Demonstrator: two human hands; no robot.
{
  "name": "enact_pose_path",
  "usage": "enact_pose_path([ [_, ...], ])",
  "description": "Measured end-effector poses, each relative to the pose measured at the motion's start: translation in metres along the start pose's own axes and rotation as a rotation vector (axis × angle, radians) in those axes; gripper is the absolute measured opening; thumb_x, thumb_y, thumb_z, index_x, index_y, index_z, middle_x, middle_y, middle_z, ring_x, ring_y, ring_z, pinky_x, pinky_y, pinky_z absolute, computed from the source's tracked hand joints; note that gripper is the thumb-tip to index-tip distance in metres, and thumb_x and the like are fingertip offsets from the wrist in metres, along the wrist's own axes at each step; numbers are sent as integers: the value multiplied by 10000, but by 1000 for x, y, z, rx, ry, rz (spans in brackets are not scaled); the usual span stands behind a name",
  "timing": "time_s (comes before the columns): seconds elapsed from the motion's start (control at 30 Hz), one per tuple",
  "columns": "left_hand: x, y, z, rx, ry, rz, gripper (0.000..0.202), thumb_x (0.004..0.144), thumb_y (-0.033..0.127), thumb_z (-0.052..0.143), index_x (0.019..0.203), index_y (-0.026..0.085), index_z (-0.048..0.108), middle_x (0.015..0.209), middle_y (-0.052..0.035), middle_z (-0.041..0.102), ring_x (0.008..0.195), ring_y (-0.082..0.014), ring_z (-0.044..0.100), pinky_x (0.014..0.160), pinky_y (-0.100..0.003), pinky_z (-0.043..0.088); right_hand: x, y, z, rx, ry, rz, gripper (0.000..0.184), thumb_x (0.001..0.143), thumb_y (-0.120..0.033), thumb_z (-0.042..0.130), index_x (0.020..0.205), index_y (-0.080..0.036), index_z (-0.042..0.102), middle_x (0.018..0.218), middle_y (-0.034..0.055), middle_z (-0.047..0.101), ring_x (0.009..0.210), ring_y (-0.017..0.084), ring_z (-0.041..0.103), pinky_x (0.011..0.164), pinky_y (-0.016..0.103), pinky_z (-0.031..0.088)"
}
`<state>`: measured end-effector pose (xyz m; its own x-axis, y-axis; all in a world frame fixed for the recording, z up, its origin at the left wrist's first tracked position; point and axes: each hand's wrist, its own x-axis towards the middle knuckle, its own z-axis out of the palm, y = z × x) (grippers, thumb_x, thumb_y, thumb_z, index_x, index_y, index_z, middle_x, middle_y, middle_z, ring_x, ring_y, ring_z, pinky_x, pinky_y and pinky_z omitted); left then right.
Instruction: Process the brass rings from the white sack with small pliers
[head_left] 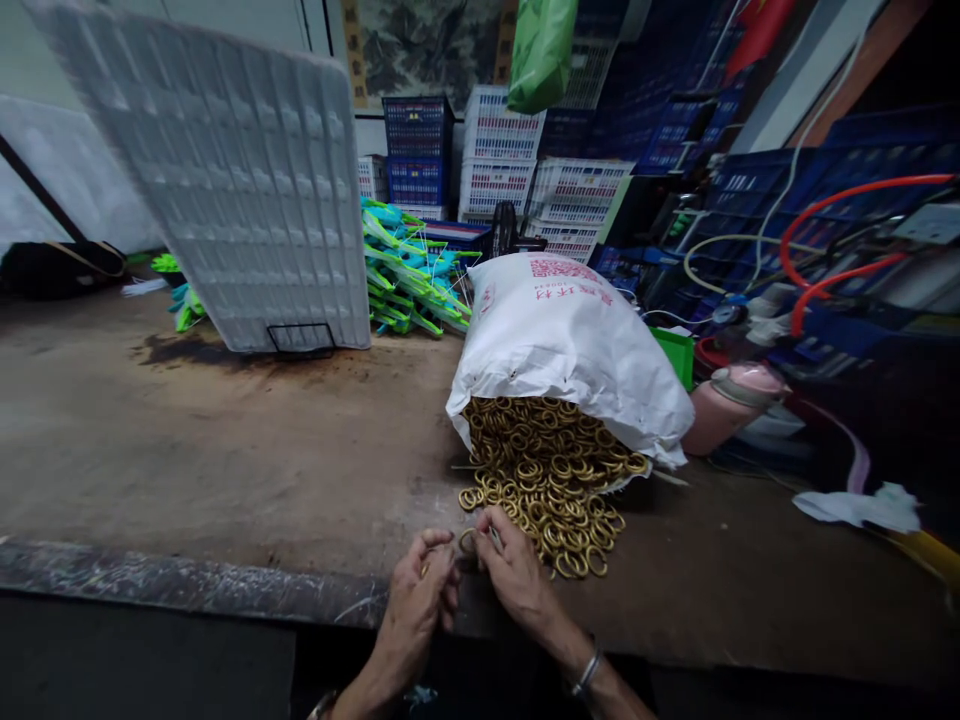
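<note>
A white woven sack (559,330) with red print lies on its side on the bench, its mouth facing me. Brass-coloured rings (570,520) spill from it in a heap onto the wood. Just left of the heap, my right hand (517,575) is closed, thumb and forefinger pinching a single ring (466,541) at the bench's front edge. My left hand (420,592) faces it closely, fingers curled and closed. A small brass-coloured bit shows among the left fingers, but most of what they hold is hidden.
A ribbed translucent plastic panel (247,190) leans in a black wire stand (300,340) at the left. Behind it lie green and blue plastic pieces (409,275). A pink bottle (731,405) stands right of the sack, near orange hoses (802,235). Stacked crates (501,140) fill the back.
</note>
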<state>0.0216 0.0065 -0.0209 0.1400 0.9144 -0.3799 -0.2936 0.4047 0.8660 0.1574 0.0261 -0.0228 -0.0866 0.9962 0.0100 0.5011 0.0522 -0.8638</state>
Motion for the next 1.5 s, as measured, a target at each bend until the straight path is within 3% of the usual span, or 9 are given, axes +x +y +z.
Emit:
enact_pose_path([
  [0.17, 1, 3, 5, 94, -20, 43, 329, 718, 488, 561, 704, 163, 515, 522, 49, 492, 385, -45, 358, 376, -161, 288, -4, -7, 1, 347, -136, 52, 157, 815, -355, 424, 763, -210, 398, 538, -70, 444, 497, 93, 419, 517, 202, 346],
  [0.37, -3, 5, 1, 245, -24, 318, 236, 746, 378, 572, 673, 153, 569, 624, 8, 548, 614, -106, 486, 598, -200, 394, -3, -10, 1, 226, -104, 55, 225, 786, -394, 448, 681, -197, 421, 575, -56, 428, 549, 97, 409, 551, 211, 343],
  [0.43, -4, 3, -1, 250, -34, 265, 254, 745, 393, 569, 660, 154, 546, 577, 31, 501, 532, -79, 438, 519, -180, 365, -2, -12, 1, 180, -89, 67, 214, 771, -379, 453, 664, -195, 424, 578, -57, 411, 552, 97, 393, 543, 211, 330],
  [0.6, -2, -3, -4, 8, -192, -58, 303, 793, 451, 477, 665, 177, 449, 494, 85, 374, 344, -23, 185, 328, -161, 137, -2, -9, 3, 189, -117, 88, 189, 791, -354, 412, 695, -194, 442, 568, -51, 456, 550, 102, 423, 551, 212, 332],
  [0.7, -2, -7, -5, -52, -181, -37, 269, 787, 432, 503, 710, 179, 449, 554, 73, 424, 367, -21, 242, 335, -147, 164, -2, -3, 4, 122, -81, 83, 212, 824, -334, 351, 700, -195, 452, 560, -38, 479, 536, 108, 435, 543, 215, 324],
  [0.83, -1, -8, -6, -33, -134, 11, 257, 783, 432, 510, 750, 189, 433, 606, 67, 462, 388, -21, 287, 350, -140, 226, -8, 4, 7, -221, -61, -68, 130, 766, -177, 366, 709, -199, 482, 595, -24, 490, 543, 113, 423, 538, 226, 271],
  [1.07, -2, -2, -3, 19, -87, -9, 319, 743, 489, 525, 743, 195, 401, 569, 80, 456, 374, -19, 279, 339, -132, 210, -17, 7, 12, -478, -134, -172, 291, 632, -38, 353, 815, -200, 511, 665, -3, 569, 595, 130, 485, 556, 239, 248],
  [1.3, -12, 2, -2, 89, -102, 8, 340, 724, 498, 547, 686, 191, 406, 507, 87, 426, 345, -14, 268, 322, -134, 197, -9, 6, 12, -614, -157, -88, 261, 683, -63, 370, 870, -177, 512, 625, 5, 566, 544, 136, 481, 518, 249, 219],
  [1.5, -18, 4, -7, -153, -210, -32, 265, 767, 425, 541, 703, 180, 462, 559, 51, 484, 345, -26, 312, 305, -148, 243, 2, -6, 8, -663, -105, -35, 237, 723, -67, 389, 890, -181, 512, 674, 10, 601, 600, 134, 538, 528, 238, 237],
])
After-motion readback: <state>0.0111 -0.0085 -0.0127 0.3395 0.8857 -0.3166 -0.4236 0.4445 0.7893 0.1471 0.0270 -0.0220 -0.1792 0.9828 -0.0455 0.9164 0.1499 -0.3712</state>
